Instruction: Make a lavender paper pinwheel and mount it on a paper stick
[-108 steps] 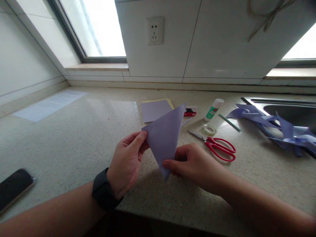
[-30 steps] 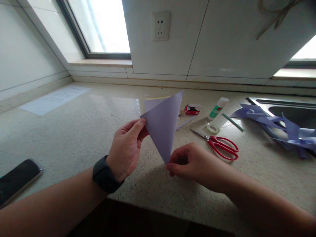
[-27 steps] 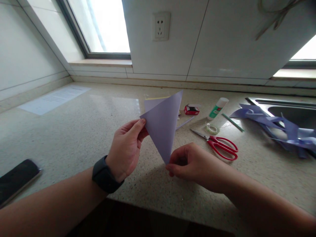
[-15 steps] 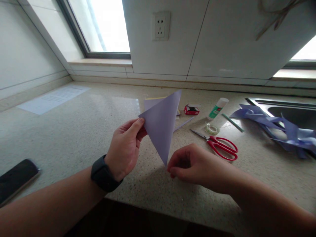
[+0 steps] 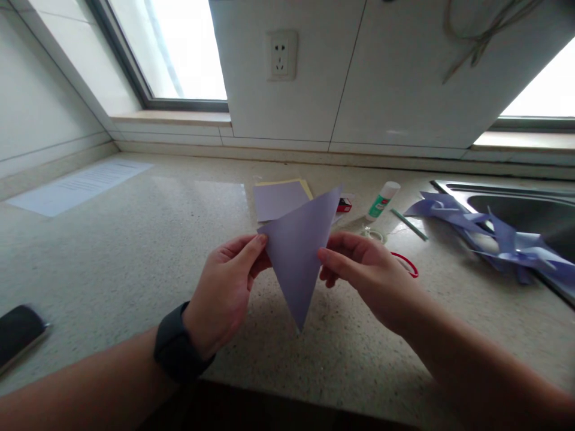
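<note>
A purple sheet of paper (image 5: 300, 257), folded into a triangle, is held up above the counter with one point hanging down. My left hand (image 5: 229, 287) pinches its left corner between thumb and fingers. On the opposite edge, my right hand (image 5: 363, 269) grips the paper, thumb in front and fingers behind. Beyond it lies a stack of purple and yellow paper (image 5: 281, 200). Red-handled scissors (image 5: 406, 263) are mostly covered by my right hand. A roll of clear tape (image 5: 374, 234) and a glue stick (image 5: 383, 200) are just past that hand.
Purple folded paper shapes (image 5: 494, 236) rest by the sink (image 5: 516, 206) at right. A green stick (image 5: 408, 224) and a small red box (image 5: 344, 205) are toward the back. At left are a printed sheet (image 5: 81, 184) and a black phone (image 5: 20, 335).
My right hand has moved up from near the bottom point and taken hold of the paper's right edge. The paper sits slightly lower, and the camera view has shifted.
</note>
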`<state>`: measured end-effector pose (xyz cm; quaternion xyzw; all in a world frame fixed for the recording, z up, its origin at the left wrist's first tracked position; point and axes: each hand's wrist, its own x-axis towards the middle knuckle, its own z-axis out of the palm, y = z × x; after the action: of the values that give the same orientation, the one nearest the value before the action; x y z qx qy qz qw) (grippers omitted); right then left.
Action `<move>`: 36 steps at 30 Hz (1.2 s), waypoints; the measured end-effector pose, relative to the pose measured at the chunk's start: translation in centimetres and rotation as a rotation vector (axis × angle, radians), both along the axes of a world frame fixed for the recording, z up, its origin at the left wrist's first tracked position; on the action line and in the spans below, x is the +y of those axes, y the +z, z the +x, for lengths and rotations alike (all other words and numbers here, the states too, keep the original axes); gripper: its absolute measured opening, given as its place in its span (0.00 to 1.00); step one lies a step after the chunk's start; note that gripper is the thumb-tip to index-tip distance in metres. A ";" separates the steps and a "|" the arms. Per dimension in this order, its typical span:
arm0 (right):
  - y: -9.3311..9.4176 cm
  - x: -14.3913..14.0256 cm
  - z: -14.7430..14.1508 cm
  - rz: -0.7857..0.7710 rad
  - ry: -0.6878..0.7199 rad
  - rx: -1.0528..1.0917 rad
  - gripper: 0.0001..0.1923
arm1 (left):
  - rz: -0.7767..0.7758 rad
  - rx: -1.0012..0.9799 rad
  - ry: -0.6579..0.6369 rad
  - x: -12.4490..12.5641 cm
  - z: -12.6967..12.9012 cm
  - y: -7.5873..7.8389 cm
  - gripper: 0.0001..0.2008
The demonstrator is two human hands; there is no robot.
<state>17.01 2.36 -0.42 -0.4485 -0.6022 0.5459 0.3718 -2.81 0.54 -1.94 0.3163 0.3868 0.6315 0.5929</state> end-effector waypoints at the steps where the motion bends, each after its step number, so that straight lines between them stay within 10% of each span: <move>1: 0.0 0.2 0.2 0.001 -0.027 -0.009 0.10 | -0.015 0.028 -0.023 -0.3 0.2 -0.1 0.06; 9: 0.5 1.4 3.4 0.001 0.042 -0.238 0.08 | 0.037 0.490 -0.017 -1.4 -0.2 -1.2 0.17; 13: 1.3 0.7 4.8 0.053 0.275 -0.604 0.11 | 0.397 1.037 0.019 -1.6 -1.3 -1.1 0.11; 18: 1.3 -0.8 5.1 0.218 0.382 -0.896 0.13 | 0.942 1.508 -0.355 -2.3 -1.4 -0.4 0.18; 25: -0.2 -3.0 4.7 0.523 0.291 -0.933 0.11 | 1.054 1.691 -0.602 -2.5 -1.0 -1.5 0.24; 36: -3.4 -8.3 5.1 0.897 0.088 -0.894 0.13 | 0.984 1.675 -0.604 -2.7 -0.5 -1.7 0.23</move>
<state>22.08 -5.98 -3.86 -0.4085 -0.8874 0.0153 0.2131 -3.32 -2.20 -3.64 0.9503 0.2788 0.1197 0.0699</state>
